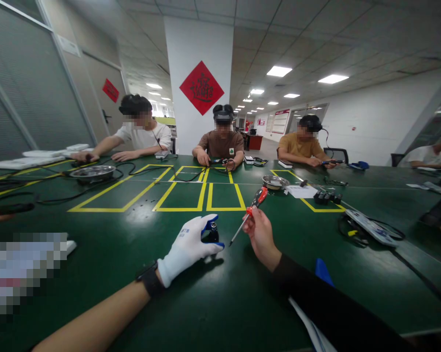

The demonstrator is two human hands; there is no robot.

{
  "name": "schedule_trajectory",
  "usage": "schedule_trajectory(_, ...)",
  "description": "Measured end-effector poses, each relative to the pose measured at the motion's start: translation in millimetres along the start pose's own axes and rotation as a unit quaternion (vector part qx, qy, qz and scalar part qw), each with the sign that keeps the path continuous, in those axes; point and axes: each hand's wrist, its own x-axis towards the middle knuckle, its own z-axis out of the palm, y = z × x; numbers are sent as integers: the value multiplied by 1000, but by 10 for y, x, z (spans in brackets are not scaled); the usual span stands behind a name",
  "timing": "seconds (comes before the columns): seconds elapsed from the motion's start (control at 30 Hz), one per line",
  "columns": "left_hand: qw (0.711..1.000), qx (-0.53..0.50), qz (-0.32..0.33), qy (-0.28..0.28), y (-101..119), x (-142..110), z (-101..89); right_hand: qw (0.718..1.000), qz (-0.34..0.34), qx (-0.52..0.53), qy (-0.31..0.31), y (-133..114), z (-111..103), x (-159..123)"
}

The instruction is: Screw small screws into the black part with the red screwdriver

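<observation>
My left hand [191,239], in a white glove with blue fingertips, curls around a small black cylindrical part [213,231] with a shiny top end. The part stands out between thumb and forefinger; its lower side is hidden by the hand. A dark watch sits on that wrist. My bare right hand [261,234] is closed on a screwdriver [259,196] with a red and black handle. Its metal shaft slants down to the left, and the tip stops short of my left hand, apart from the black part.
Metal bowls [275,182] and several black blocks [327,196] lie on the green table [220,308]. A power strip [370,227] with cables is at right. Yellow tape [179,209] marks rectangles. Papers [311,325] and a blue item [323,272] lie by my right arm. Co-workers sit opposite.
</observation>
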Motion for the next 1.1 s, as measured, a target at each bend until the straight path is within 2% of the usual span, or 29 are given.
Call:
schedule_trajectory(0.1,999,40,0,0,-61,3,1,1000,21,-1,-1,55,-11,-13)
schedule_trajectory(0.23,999,28,10,-29,-95,-24,53,999,35,30,-16,68,-14,-17)
schedule_trajectory(0.4,998,65,-16,-9,-118,-25,135,998,35,51,-2,80,-45,6)
schedule_trajectory(0.53,997,73,3,-1,-108,2,149,997,56,52,10,103,-64,8)
schedule_trajectory(0.77,997,23,14,68,-50,46,63,999,38,27,4,70,-37,-15)
schedule_trajectory(0.9,990,-7,-20,141,-90,84,-17,999,28,-5,-29,64,-21,-35)
schedule_trajectory(1.03,978,-96,-64,174,-179,129,-56,997,38,-33,-55,90,-20,-42)
schedule_trajectory(1.1,964,-131,-101,207,-246,173,-75,997,43,-32,-61,100,-28,-38)
